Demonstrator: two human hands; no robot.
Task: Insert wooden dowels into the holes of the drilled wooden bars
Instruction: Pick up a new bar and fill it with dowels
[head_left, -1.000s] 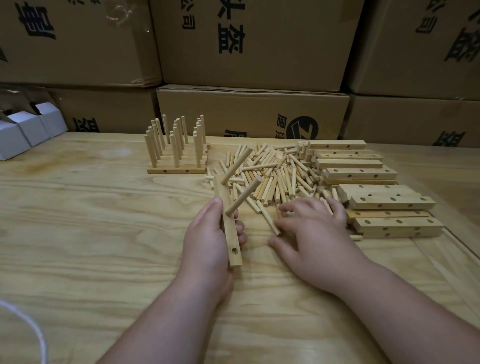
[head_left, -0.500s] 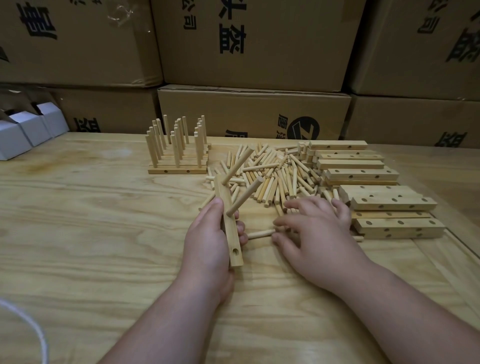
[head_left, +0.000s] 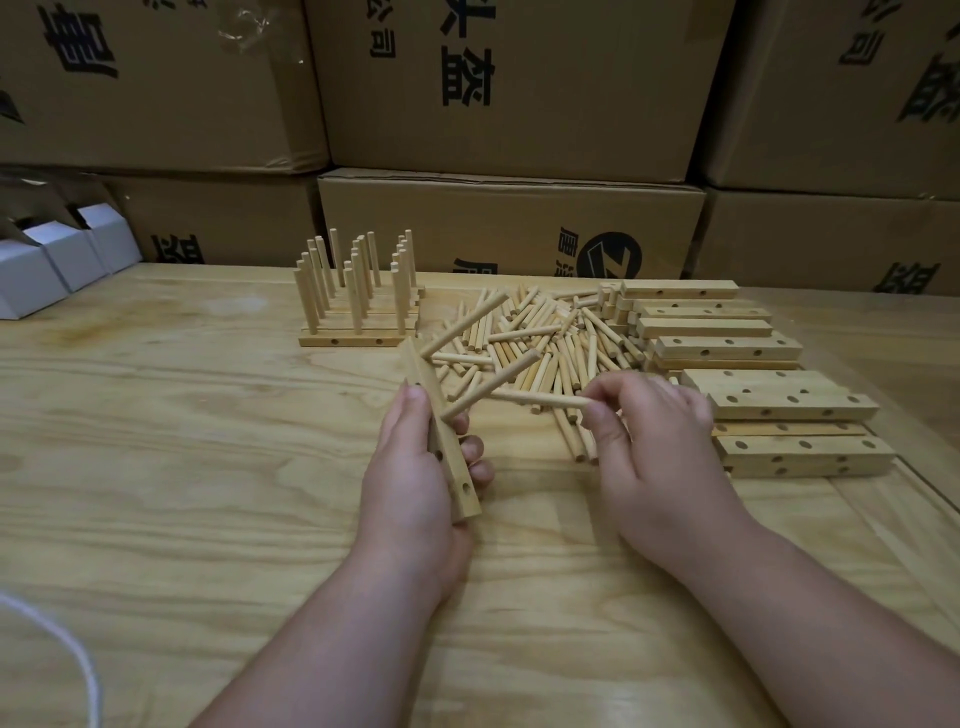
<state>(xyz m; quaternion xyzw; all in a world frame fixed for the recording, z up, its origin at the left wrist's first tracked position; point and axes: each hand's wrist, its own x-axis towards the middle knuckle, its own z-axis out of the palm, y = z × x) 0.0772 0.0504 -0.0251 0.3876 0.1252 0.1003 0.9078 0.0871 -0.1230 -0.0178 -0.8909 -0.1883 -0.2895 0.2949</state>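
— What have you got, starting from the left?

— Far left, some white boxes and a white cord. Then a batch of finished bars with pegs standing upright; I can't count them reliably, they overlap. My left hand is curled round one drilled bar, long axis running away from me, tilted. Two dowels already stick out of it towards the right, and I see one empty hole near its close end.

— And the right hand?

— My right hand pinches a third dowel between thumb and fingertips, other fingers loosely bent. It lies nearly level, free end pointing left at the bar, close but not touching.

— So what matters next?

— That the tip lines up with the empty hole, which sits lower and nearer me than the tip, I judge. The right hand carries it.

— Spares?

— A loose heap of dowels behind, too many to count, and roughly nine blank bars stacked on the right.
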